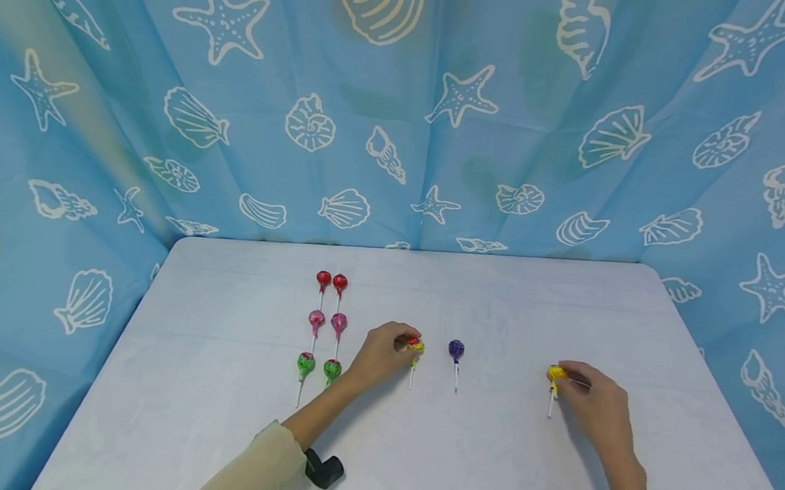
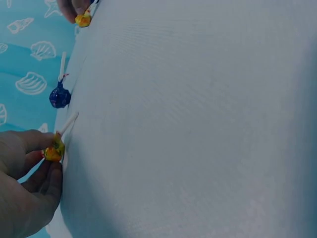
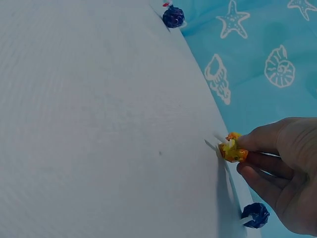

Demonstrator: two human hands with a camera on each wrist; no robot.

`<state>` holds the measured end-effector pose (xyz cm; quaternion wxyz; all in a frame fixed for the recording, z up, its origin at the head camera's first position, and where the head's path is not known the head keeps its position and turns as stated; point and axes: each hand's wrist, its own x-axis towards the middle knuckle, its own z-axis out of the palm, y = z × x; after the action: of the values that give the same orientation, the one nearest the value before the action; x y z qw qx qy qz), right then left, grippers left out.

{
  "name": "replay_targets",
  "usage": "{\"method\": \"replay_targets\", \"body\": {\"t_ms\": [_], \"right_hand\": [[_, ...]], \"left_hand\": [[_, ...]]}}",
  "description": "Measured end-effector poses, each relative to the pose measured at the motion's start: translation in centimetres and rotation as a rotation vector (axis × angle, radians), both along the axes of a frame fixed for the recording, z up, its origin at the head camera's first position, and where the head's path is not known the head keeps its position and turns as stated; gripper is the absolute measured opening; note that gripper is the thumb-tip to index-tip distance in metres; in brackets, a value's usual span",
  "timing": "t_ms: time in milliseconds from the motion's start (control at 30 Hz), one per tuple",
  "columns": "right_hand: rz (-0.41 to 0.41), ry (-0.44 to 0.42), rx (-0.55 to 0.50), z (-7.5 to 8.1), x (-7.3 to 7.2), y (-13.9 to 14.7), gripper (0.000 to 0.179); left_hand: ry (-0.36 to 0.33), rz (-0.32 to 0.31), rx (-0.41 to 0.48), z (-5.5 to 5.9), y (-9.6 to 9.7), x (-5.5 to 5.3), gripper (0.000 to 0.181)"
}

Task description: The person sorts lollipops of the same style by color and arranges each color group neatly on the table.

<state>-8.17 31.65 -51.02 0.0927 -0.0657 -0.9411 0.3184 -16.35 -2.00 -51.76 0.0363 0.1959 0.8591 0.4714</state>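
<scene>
My left hand [image 1: 385,351] pinches a yellow-and-red wrapped lollipop [image 1: 416,345] between thumb and fingertips, its white stick pointing toward me. Just right of it, a purple lollipop [image 1: 456,349] lies on the table with nobody touching it. Farther right, my right hand [image 1: 596,407] pinches a yellow lollipop [image 1: 556,372] by its wrapped head, the stick extending toward the near side. In the right wrist view, a dark blue-purple lollipop [image 3: 255,215] lies beside the fingers of that hand; the hand hides it in the head view.
Left of my left hand lie two columns of lollipops: red [image 1: 323,278] at the back, pink [image 1: 317,319] in the middle, green [image 1: 305,363] in front. They rest on a white-covered table [image 1: 473,463]. A blue curtain [image 1: 480,160] with shell drawings hangs behind.
</scene>
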Motion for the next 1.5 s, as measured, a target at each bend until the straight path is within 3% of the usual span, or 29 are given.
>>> {"method": "replay_targets", "body": {"t_ms": [233, 400, 667, 800, 1067, 1500], "right_hand": [[0.032, 0.020, -0.028, -0.1, -0.3, -0.3, 0.027], [0.044, -0.007, -0.050, -0.2, -0.6, -0.3, 0.030], [0.048, -0.106, -0.086, 0.0, -0.7, -0.2, 0.034], [0.056, -0.098, -0.094, -0.1, -0.7, 0.0, 0.033], [0.073, -0.059, -0.086, -0.5, -1.0, 0.2, 0.031], [0.078, -0.074, -0.078, -0.4, -1.0, 0.2, 0.030]], "left_hand": [[-0.016, 0.004, 0.022, 0.3, -0.3, -0.1, 0.024], [-0.031, 0.027, 0.070, 1.7, -1.6, -0.5, 0.028], [-0.001, 0.089, 0.044, 4.2, -4.1, -2.7, 0.028], [0.014, 0.098, 0.027, 4.9, -5.1, -4.1, 0.027], [-0.014, 0.124, -0.023, 4.9, -6.6, -6.1, 0.027], [-0.045, 0.122, -0.045, 4.1, -6.7, -8.0, 0.025]]}}
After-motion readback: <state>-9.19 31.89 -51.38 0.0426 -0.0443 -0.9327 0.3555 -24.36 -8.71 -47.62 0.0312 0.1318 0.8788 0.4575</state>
